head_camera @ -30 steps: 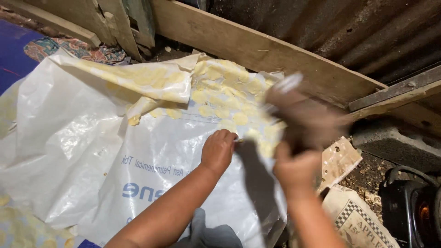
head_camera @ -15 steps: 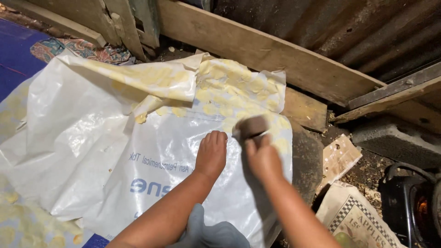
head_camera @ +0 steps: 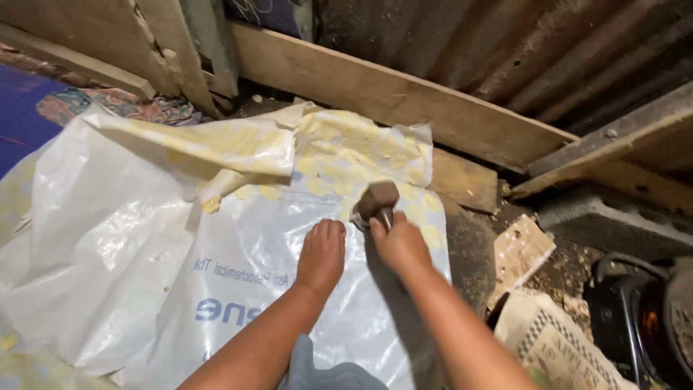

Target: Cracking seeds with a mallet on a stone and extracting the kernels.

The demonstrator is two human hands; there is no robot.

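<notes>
Hammer in my right hand, fingers clamped round the handle, its head resting on the white sheet near the yellow-patterned far edge. My left hand lies flat and open just beside it, pressing the plastic down. I judge this to be the tacking step (no nail that I can make out under the head). The next blow calls for a short, square swing, left fingers kept clear, with the plank just beyond.
</notes>
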